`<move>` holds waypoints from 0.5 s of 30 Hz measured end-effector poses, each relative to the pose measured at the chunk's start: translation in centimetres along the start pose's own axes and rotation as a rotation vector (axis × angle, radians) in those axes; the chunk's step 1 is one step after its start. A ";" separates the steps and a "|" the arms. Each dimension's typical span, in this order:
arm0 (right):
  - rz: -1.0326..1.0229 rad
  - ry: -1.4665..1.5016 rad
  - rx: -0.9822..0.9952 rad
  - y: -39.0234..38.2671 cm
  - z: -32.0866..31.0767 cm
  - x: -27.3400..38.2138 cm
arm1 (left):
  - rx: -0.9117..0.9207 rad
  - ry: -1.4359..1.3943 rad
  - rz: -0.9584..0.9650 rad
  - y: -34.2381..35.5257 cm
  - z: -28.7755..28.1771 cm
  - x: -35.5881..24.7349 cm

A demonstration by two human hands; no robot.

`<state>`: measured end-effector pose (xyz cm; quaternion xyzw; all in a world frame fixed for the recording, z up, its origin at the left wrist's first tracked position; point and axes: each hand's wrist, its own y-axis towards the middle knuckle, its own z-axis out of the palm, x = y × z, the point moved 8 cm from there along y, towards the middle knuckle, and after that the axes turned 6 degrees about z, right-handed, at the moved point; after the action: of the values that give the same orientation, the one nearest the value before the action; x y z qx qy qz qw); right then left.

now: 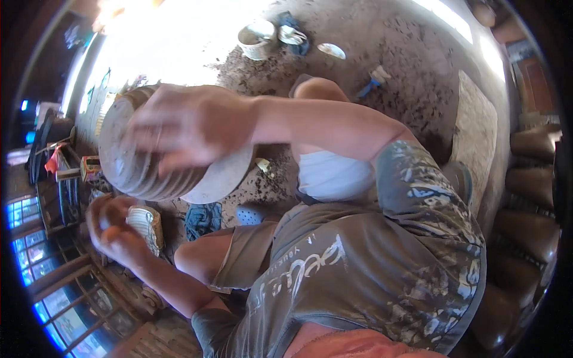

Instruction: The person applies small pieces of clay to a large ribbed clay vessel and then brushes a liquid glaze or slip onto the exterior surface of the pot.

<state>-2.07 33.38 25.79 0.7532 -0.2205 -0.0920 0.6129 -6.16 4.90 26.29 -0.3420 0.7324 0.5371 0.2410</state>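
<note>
A large ridged clay vessel point(134, 170) with a pale, smooth face stands tilted in the picture in front of me, on a light round disc point(230, 176). My right hand point(194, 125) reaches across it, fingers stretched out and blurred over the ridges. Whether they press on the clay cannot be made out. Below the vessel, my left hand point(113, 224) is raised with bent fingers, apart from the clay and smeared by motion. Beside that hand is a pale ribbed object with a woven-looking side point(146, 224).
A whitish bucket point(258, 45) and dark cloth point(292, 33) lie ahead on the crumb-strewn floor. A blue cloth point(203, 221) and a blue clog point(249, 215) are near my knee. Several big brown pots point(528, 232) line the right wall, past a flat board point(477, 131).
</note>
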 end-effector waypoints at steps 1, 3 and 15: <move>-0.074 0.035 -0.027 0.0 0.3 2.0 | 0.197 0.006 -0.052 -0.5 4.1 -1.8; -0.237 0.091 -0.065 -1.0 0.3 4.2 | 0.283 -0.123 -0.157 -3.3 8.8 -0.3; 0.976 -1.150 0.207 -23.1 -38.1 -10.2 | 1.232 0.868 -0.488 -18.4 7.2 16.2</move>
<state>9.53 75.07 11.03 0.4572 -0.8209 -0.1673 0.2987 -2.82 4.39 1.00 -0.4770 0.8308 -0.2144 0.1906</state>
